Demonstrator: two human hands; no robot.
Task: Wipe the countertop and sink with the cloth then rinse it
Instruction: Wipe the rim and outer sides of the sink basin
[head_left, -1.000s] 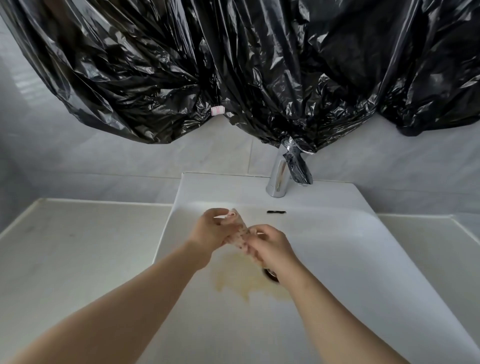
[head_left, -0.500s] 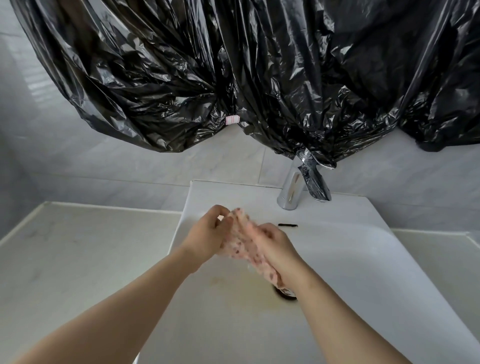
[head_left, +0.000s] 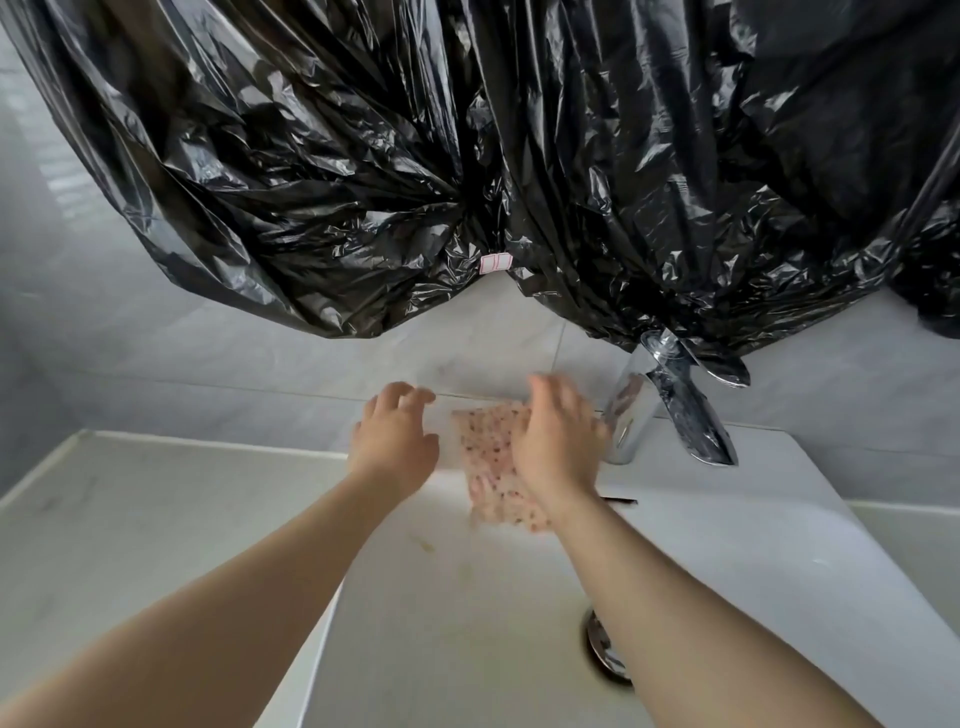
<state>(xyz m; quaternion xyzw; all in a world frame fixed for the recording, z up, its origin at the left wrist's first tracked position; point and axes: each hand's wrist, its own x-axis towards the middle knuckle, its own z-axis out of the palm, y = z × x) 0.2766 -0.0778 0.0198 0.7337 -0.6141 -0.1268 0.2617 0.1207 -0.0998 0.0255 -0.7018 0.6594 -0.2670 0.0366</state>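
Observation:
A pink speckled cloth lies spread over the back ledge of the white sink, its lower edge hanging into the basin. My right hand rests flat on the cloth's right part, fingers fairly straight and blurred by motion. My left hand hovers just left of the cloth with loosely curled fingers and holds nothing. The pale countertop stretches to the left of the sink. Faint yellowish marks show on the basin's left slope.
A chrome faucet stands just right of my right hand, its spout pointing over the basin. Black plastic sheeting hangs low over the wall and touches the faucet top. The metal drain is partly hidden by my right forearm.
Both hands rose from the basin middle to the back ledge. The cloth, bunched between both hands before, now lies spread out; my left hand has let go of it.

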